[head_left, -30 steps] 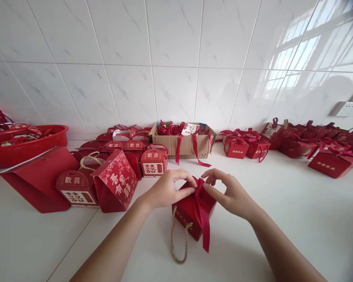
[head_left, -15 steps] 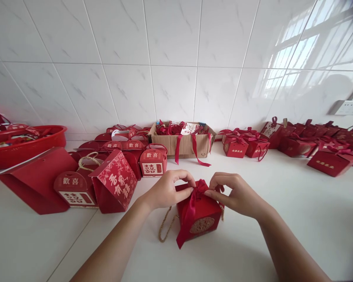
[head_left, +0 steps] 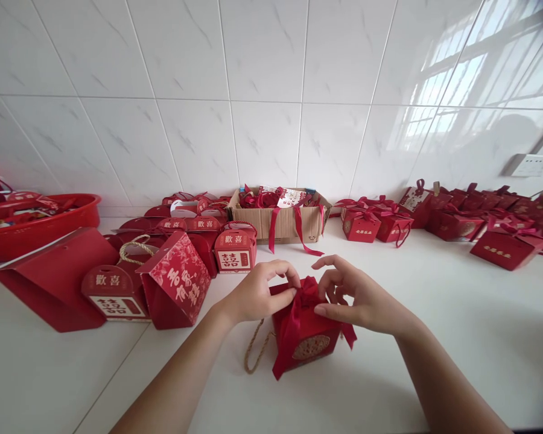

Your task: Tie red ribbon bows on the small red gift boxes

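A small red gift box with a gold round emblem stands on the white counter in front of me. A dark red ribbon is tied in a bow on its top, one tail hanging down the front and another at the right. My left hand pinches the bow's left side between thumb and fingers. At the right of the bow, my right hand has its fingers apart, the thumb close to the box's top. A twisted rope handle loops out from the box's left side.
Several red boxes stand at the left, with a red basin behind them. A cardboard box of ribbons is against the tiled wall. More ribboned boxes crowd the right.
My right hand has loosened from the bow, its fingers spreading. A ribbon tail now shows at the box's right side. My left hand stays at the bow.
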Tool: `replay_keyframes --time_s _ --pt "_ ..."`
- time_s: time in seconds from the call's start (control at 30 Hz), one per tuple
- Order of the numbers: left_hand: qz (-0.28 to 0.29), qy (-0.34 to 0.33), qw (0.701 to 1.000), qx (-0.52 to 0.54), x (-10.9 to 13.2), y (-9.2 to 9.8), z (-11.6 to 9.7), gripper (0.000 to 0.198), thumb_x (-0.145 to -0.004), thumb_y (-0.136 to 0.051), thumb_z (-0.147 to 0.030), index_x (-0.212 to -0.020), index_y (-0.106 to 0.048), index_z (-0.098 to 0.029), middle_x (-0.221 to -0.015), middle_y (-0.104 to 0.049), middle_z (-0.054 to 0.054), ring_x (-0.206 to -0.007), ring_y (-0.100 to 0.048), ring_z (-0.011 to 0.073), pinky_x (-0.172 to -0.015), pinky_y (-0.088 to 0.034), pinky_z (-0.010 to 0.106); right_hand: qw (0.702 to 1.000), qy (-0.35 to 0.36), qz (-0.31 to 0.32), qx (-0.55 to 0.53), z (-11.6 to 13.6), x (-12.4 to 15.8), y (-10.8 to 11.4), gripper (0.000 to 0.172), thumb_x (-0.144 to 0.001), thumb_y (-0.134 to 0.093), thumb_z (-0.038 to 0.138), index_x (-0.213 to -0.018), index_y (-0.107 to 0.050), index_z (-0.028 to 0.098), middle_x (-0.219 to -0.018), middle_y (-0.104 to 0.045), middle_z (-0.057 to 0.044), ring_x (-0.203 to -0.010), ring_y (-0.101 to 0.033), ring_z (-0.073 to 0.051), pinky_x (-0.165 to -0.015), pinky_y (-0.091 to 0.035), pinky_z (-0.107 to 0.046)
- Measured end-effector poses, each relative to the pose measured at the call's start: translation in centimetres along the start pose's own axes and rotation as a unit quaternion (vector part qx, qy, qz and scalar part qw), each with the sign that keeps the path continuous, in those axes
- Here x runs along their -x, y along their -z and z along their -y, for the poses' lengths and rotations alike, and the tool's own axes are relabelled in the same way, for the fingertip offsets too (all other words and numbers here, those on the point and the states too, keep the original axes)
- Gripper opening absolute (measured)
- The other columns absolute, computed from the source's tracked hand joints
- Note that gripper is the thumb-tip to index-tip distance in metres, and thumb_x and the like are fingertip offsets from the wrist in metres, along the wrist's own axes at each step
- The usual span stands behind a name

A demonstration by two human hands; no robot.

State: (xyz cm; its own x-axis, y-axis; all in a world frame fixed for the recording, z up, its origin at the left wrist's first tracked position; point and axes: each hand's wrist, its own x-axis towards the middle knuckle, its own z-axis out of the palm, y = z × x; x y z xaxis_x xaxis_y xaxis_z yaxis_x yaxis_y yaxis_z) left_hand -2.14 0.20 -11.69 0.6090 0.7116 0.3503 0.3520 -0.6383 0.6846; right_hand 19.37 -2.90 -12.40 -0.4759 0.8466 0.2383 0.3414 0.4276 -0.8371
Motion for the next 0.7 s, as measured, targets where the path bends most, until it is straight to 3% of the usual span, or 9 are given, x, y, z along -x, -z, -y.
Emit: replay_keyframes --time_s 0.13,0.23,0.33,0.4,0.43,0.5,0.57,0.63,0.7 --pt "0.000 0.004 1.000 0.005 0.0 -0.1 0.1 0.009 -0.076 -0.052 -0.012 -0.077 -0.058 -0.019 -0.080 -0.062 0.000 -0.079 -0.058 0.0149 -0.078 -0.046 0.027 0.999 0.035 -0.017 0.030 -0.1 0.2 0.2 0.035 -0.082 -0.057 0.024 -0.114 -0.042 0.025 -0.074 -0.057 0.002 -0.068 -0.054 -0.013 -0.064 -0.047 -0.027" --pt "-0.002 0.006 1.000 0.011 0.1 -0.1 0.2 0.009 -0.075 -0.053 -0.012 -0.077 -0.058 -0.019 -0.081 -0.062 0.000 -0.080 -0.058 0.0150 -0.078 -0.046 0.027 0.999 0.032 -0.033 -0.014 -0.1 0.5 0.3 0.034 -0.083 -0.058 0.026 -0.113 -0.042 0.024 -0.073 -0.056 0.002 -0.065 -0.055 -0.012 -0.063 -0.048 -0.027" --pt "0.002 0.005 1.000 0.017 0.1 -0.1 0.4 0.010 -0.075 -0.053 -0.012 -0.078 -0.058 -0.020 -0.081 -0.062 -0.001 -0.080 -0.058 0.0143 -0.078 -0.045 0.026 0.993 -0.029 0.048 -0.104 0.0 0.9 1.0 0.033 -0.082 -0.060 0.036 -0.108 -0.043 0.023 -0.064 -0.056 0.004 -0.048 -0.052 -0.010 -0.046 -0.043 -0.022" --pt "0.004 0.003 1.000 0.020 0.0 -0.1 0.5 0.010 -0.075 -0.053 -0.011 -0.078 -0.057 -0.020 -0.081 -0.062 -0.001 -0.079 -0.058 0.0139 -0.078 -0.045 0.025 0.985 -0.066 0.104 -0.124 -0.1 1.0 1.4 0.027 -0.084 -0.055 0.044 -0.095 -0.049 0.021 -0.050 -0.053 0.007 -0.035 -0.045 -0.007 -0.037 -0.034 -0.019" --pt "0.005 0.001 1.000 0.023 0.0 -0.1 0.5 0.010 -0.075 -0.053 -0.010 -0.078 -0.057 -0.019 -0.080 -0.061 -0.001 -0.079 -0.057 0.0138 -0.077 -0.045 0.025 0.986 -0.069 0.098 -0.117 -0.1 1.0 1.5 0.027 -0.086 -0.052 0.047 -0.086 -0.050 0.020 -0.045 -0.048 0.008 -0.032 -0.040 -0.006 -0.035 -0.030 -0.018" --pt "0.009 -0.004 1.000 0.028 0.1 0.0 0.5 0.010 -0.075 -0.053 -0.010 -0.078 -0.057 -0.019 -0.080 -0.061 0.000 -0.079 -0.057 0.0139 -0.077 -0.045 0.025 0.995 -0.043 0.020 -0.090 -0.3 0.5 1.4 0.032 -0.088 -0.047 0.048 -0.077 -0.051 0.019 -0.045 -0.045 0.007 -0.035 -0.039 -0.006 -0.037 -0.030 -0.018" --pt "0.014 -0.007 1.000 0.027 0.1 0.0 0.4 0.011 -0.074 -0.053 -0.009 -0.078 -0.057 -0.019 -0.081 -0.060 0.000 -0.080 -0.057 0.0142 -0.078 -0.045 0.026 0.996 -0.004 -0.062 -0.061 -0.4 0.0 0.7 0.027 -0.088 -0.048 0.045 -0.086 -0.053 0.019 -0.062 -0.054 0.002 -0.048 -0.046 -0.008 -0.045 -0.039 -0.020" --pt "0.015 -0.010 1.000 0.018 0.2 0.0 0.4 0.012 -0.074 -0.052 -0.009 -0.079 -0.057 -0.019 -0.083 -0.061 0.000 -0.082 -0.056 0.0148 -0.080 -0.044 0.027 0.996 0.022 -0.074 -0.034 -0.5 -0.5 -0.1 0.025 -0.088 -0.051 0.040 -0.104 -0.051 0.021 -0.085 -0.059 -0.003 -0.063 -0.052 -0.010 -0.055 -0.045 -0.023" --pt "0.015 -0.011 1.000 0.007 0.2 0.1 0.4 0.013 -0.074 -0.052 -0.009 -0.080 -0.057 -0.019 -0.085 -0.061 0.000 -0.085 -0.056 0.0154 -0.083 -0.044 0.028 0.997 0.044 -0.060 -0.009 -0.5 -0.7 -0.9 0.024 -0.088 -0.051 0.032 -0.109 -0.048 0.023 -0.090 -0.059 -0.003 -0.069 -0.054 -0.012 -0.061 -0.047 -0.025"
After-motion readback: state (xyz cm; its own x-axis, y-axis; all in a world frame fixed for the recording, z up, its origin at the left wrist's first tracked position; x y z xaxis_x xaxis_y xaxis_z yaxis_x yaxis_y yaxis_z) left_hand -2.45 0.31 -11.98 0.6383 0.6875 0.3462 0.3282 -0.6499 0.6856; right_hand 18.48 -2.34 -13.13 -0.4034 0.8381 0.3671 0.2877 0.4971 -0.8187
